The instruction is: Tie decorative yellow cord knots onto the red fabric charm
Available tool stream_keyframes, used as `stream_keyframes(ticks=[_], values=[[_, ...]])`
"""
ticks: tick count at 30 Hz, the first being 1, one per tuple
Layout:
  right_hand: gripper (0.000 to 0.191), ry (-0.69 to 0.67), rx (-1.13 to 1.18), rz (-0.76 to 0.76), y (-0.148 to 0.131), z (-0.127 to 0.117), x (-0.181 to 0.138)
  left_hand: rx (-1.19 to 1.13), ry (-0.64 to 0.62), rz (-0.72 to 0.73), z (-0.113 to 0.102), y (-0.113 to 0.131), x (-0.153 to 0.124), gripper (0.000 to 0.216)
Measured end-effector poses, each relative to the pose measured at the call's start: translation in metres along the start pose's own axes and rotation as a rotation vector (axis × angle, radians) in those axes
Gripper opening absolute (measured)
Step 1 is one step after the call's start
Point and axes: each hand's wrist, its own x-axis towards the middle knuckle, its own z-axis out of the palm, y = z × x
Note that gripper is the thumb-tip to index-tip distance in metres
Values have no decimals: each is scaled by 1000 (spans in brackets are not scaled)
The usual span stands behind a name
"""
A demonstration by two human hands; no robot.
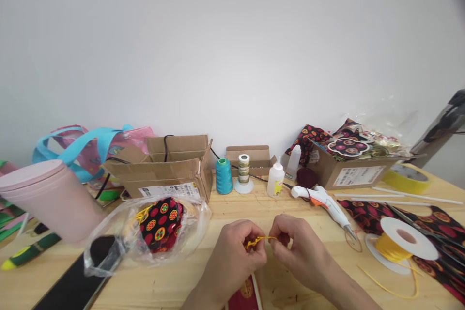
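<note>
A thin yellow cord (259, 240) with a knotted part stretches between my two hands, above the front middle of the wooden table. My left hand (238, 247) pinches the knotted end between thumb and forefinger. The plain end is pinched by my right hand (296, 244), and its tip is hidden in the fingers. Below my left hand lies a dark red piece with a gold round pattern (246, 295), partly covered by the hand. To the right stands a white spool (409, 238) wound with the same kind of yellow cord, a loose end trailing from it.
A glue gun (329, 206), a glue bottle (276, 179) and a teal thread cone (224, 177) stand behind my hands. Cardboard boxes (163, 174) line the wall. Left are a plastic bag with patterned cloth (160, 225) and a pink cup (54, 203); scissors (428, 235) lie right.
</note>
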Motion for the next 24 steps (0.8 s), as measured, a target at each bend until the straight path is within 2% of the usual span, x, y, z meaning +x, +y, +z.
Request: stream_keyframes(ticks=[14,21,24], values=[[13,30,75,-60,4,-6,3,-277,-50,-82,-1,-4,0,17],[14,86,-102,-337,5,-8,2,-196,-67,-29,-4,-1,2,16],[17,93,-171,-399,7,-9,3,-195,-72,-39,-4,-1,3,18]])
